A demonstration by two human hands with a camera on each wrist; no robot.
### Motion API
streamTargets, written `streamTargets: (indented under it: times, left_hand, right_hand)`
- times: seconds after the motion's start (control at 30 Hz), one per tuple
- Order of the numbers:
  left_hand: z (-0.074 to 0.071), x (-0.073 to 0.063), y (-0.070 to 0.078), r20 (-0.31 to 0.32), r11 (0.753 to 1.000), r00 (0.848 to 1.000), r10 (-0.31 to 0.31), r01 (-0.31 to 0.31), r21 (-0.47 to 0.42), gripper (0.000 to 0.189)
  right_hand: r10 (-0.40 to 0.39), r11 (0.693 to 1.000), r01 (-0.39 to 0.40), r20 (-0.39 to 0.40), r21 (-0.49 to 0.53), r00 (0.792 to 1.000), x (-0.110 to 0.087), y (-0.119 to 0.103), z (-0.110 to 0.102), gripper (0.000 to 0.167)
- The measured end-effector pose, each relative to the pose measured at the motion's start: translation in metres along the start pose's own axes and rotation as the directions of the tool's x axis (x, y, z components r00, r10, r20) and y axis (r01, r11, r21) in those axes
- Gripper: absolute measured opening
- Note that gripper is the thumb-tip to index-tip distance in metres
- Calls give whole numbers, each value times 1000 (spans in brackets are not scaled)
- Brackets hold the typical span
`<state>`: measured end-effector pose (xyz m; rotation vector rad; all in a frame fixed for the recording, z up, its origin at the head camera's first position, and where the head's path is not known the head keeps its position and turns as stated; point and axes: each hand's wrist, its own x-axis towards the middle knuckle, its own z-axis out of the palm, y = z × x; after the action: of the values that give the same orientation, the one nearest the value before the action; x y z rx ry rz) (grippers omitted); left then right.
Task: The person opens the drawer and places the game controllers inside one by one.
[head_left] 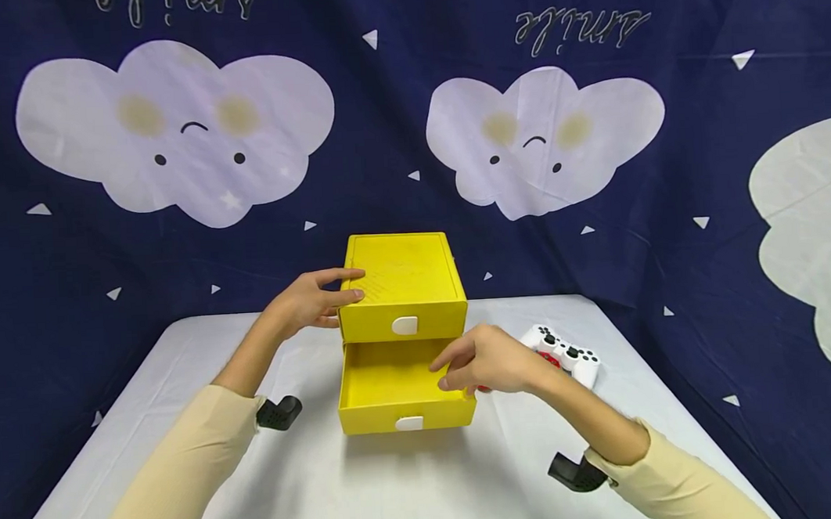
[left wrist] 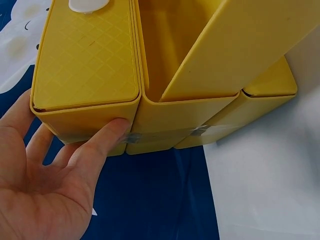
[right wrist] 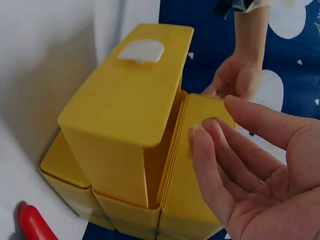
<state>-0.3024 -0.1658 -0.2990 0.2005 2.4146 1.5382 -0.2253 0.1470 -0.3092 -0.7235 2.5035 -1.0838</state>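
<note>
While the spread left hand (head_left: 308, 300) rests on the yellow cabinet (head_left: 402, 272) in the head view, the extended drawer (head_left: 386, 375) lies near the relaxed right hand (head_left: 494, 359). Left wrist view: a fingertip (left wrist: 119, 126) touches the cabinet's side. Right wrist view: the fingers (right wrist: 207, 172) curve loosely beside the drawer.

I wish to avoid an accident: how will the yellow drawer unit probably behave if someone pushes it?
The yellow drawer unit is probably light for its size, as it looks made of thin plastic. It may tip forward rather easily, since the open drawer juts out in front. It should feel fairly stiff, being boxy with straight edges.
</note>
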Motion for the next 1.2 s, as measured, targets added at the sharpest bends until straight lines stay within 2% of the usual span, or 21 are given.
streamTargets:
  times: [0.17,0.37,0.5,0.67,0.93,1.2]
  left_hand:
    - [0,1,-1,-12,1000,1000,-5,5,4,61]
    - [0,1,0,-14,1000,1000,-2,2,8,61]
    - [0,-1,0,-15,1000,1000,-5,5,8,60]
    - [1,0,1,-14,1000,1000,-4,4,11,59]
    - [2,1,0,-6,1000,1000,-1,1,3,60]
    - [3,-1,3,-11,1000,1000,1,-1,-7,59]
  right_hand:
    - [77,996,-74,-57,40,995,0,7,-11,27]
    - [79,996,-84,-144,-29,986,0,21,-26,33]
    - [119,992,-122,-182,-4,976,-3,36,-33,36]
    - [129,990,-138,-235,-23,963,-8,58,-39,41]
    - [176,983,-186,-332,3,927,-15,95,-45,41]
    - [246,968,-247,-421,52,873,-20,131,-46,46]
